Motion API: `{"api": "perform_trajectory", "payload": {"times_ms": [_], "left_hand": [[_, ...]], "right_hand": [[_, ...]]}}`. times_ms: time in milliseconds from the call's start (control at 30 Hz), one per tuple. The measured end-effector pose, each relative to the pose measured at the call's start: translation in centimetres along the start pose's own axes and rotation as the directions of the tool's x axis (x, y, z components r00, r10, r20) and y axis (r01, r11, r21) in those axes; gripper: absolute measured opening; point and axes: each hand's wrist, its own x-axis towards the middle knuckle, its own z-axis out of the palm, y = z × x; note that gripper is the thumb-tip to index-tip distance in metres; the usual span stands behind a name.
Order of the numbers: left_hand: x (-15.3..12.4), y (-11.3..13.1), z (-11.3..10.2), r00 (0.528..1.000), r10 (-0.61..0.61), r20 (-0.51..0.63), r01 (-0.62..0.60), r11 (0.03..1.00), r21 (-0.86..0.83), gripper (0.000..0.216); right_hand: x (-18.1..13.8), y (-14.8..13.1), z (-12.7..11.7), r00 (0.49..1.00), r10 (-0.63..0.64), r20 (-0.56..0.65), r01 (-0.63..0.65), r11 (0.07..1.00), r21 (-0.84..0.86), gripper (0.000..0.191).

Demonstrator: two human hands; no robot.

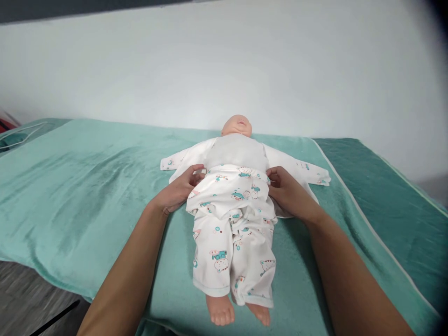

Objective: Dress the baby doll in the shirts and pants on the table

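A baby doll (237, 125) lies on its back on a teal blanket (87, 186), head away from me, bare feet (220, 310) toward me. It wears white printed trousers (231, 233), and a white printed top (301, 168) lies open under it with the sleeves spread out. The grey cloth torso (238, 151) is uncovered. My left hand (180, 189) pinches the trousers' waistband at the doll's right hip. At the other hip my right hand (289, 191) grips the waistband in the same way. Both hands are closed on the fabric.
The blanket covers a wide bed or table that runs to a white wall (224, 60) behind. A darker green cover (392, 196) lies at the right. Dark floor (28, 294) shows at the lower left, and a white cord (21, 135) lies at the far left.
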Motion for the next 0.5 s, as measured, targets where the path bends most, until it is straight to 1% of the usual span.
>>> {"api": "perform_trajectory", "payload": {"times_ms": [100, 167, 267, 333, 500], "left_hand": [[0.1, -0.2, 0.0, 1.0, 0.01, 0.008, -0.01, 1.0, -0.013, 0.081], [0.2, -0.2, 0.1, 0.999, 0.01, 0.04, -0.009, 1.0, -0.026, 0.081], [0.3, -0.3, 0.3, 0.995, 0.058, 0.082, -0.054, 0.997, -0.053, 0.068], [0.3, -0.3, 0.5, 0.991, 0.099, 0.086, -0.093, 0.993, -0.07, 0.059], [0.3, -0.4, 0.6, 0.988, 0.132, 0.078, -0.122, 0.986, -0.117, 0.06]], "right_hand": [[-0.3, -0.8, 0.3, 0.999, 0.026, 0.033, -0.03, 0.993, 0.113, 0.033], [-0.5, -1.3, 0.6, 0.999, 0.053, 0.008, -0.054, 0.984, 0.171, 0.033], [-0.6, -1.8, 1.0, 0.995, 0.097, -0.032, -0.087, 0.968, 0.236, 0.034], [-0.6, -1.9, 1.2, 0.994, 0.101, -0.042, -0.086, 0.96, 0.267, 0.034], [-0.5, -2.0, 2.0, 0.992, 0.086, -0.096, -0.05, 0.943, 0.328, 0.035]]}}
